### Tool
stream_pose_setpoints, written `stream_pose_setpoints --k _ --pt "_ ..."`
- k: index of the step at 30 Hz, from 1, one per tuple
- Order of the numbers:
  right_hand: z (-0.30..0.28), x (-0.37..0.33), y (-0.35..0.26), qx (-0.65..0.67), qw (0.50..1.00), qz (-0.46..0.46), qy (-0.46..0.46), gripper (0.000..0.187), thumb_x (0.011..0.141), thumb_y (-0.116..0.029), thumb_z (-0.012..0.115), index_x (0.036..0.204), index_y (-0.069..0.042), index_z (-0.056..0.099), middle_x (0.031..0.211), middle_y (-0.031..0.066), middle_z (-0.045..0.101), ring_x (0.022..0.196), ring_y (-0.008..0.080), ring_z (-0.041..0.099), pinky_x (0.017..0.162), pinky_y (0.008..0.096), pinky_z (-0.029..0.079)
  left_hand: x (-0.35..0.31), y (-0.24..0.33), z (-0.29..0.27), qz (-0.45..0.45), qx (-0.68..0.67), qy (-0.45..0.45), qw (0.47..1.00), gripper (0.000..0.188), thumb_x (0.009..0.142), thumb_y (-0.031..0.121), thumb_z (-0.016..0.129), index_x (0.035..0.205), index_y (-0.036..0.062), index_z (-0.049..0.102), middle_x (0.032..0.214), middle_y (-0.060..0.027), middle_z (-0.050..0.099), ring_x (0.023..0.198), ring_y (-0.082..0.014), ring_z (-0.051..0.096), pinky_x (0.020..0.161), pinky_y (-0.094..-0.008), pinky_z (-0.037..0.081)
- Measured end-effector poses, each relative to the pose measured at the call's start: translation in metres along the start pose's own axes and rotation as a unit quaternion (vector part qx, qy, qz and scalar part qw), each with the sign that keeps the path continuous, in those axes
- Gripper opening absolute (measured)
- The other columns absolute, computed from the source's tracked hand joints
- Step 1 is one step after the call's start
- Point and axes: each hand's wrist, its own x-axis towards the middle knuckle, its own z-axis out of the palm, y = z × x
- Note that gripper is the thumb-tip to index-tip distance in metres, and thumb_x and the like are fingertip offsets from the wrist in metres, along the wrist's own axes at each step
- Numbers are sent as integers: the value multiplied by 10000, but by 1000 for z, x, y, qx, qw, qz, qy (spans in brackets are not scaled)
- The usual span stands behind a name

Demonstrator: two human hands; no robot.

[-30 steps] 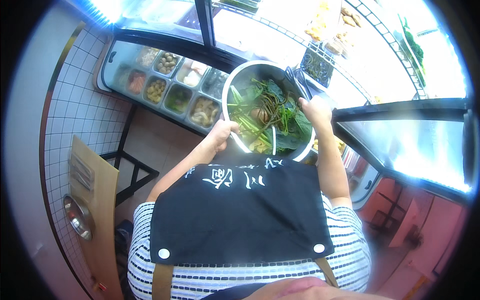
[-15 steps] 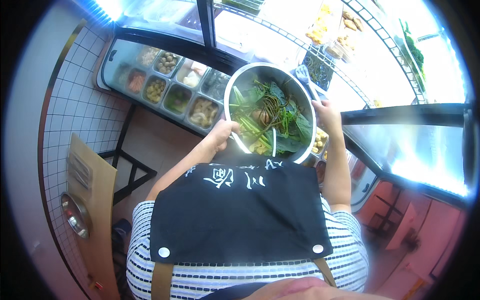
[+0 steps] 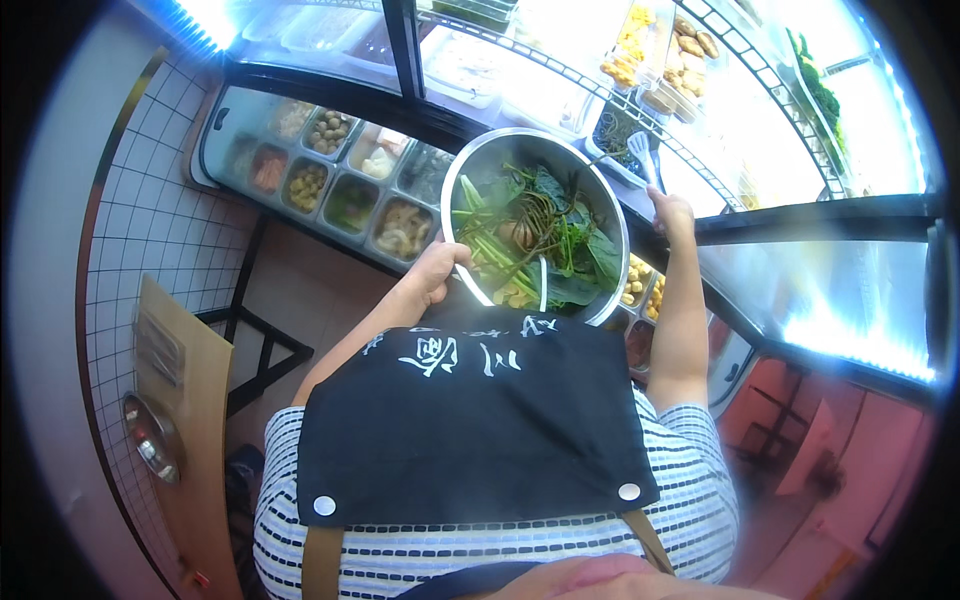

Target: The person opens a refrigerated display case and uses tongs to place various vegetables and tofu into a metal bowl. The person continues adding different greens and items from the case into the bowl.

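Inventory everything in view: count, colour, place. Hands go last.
Large bowl: 1, silver, centre
Leafy greens and stems: several, green, inside it
Slotted serving tool: 1, pale, right of the bowl
Metal food trays: at least eight, grey, left of the bowl
Food pieces: several, yellow, right of the bowl
Display case: 1, black-framed, top and right
Brown pieces: several, brown, in the case
Wooden board: 1, light brown, lower left
Small bowl: 1, silver, lower left
Tiled wall: 1, white, left
Apron: 1, black, chest
Shirt: 1, white and dark, under apron
Left hand: 1, bare, on the bowl's rim
Right hand: 1, bare, holding the tool
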Motion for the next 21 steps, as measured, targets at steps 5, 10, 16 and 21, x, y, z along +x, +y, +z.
stream_pose_setpoints --k 5,10,16,21 --pt "-10 -62 22 116 991 -59 19 615 867 -530 673 917 83 669 652 126 652 532 201 632 520 335 500 -3 1 0 -28 25 16 999 411 661 10 586 1070 36 554 902 -69 555 858 -188 521 769 -336 433" --pt "-6 -109 12 146 985 -57 -69 568 883 -507 664 881 61 676 668 102 633 531 153 614 471 279 469 -7 6 4 -31 20 13 999 179 653 6 603 830 33 599 862 -47 553 822 -172 504 772 -329 403" --pt "3 -126 2 166 973 -65 -147 510 918 -453 644 844 51 661 620 79 607 481 160 606 454 291 454 -7 5 8 12 49 12 999 341 661 -9 587 1002 -1 594 877 -50 553 813 -176 514 751 -327 421" --pt "34 -117 -7 -22 987 -105 -117 498 895 -456 655 867 40 691 658 116 668 561 202 673 561 340 530 2 -2 2 -7 89 31 995 480 702 25 579 1177 0 516 923 -82 576 796 -171 550 680 -293 452"
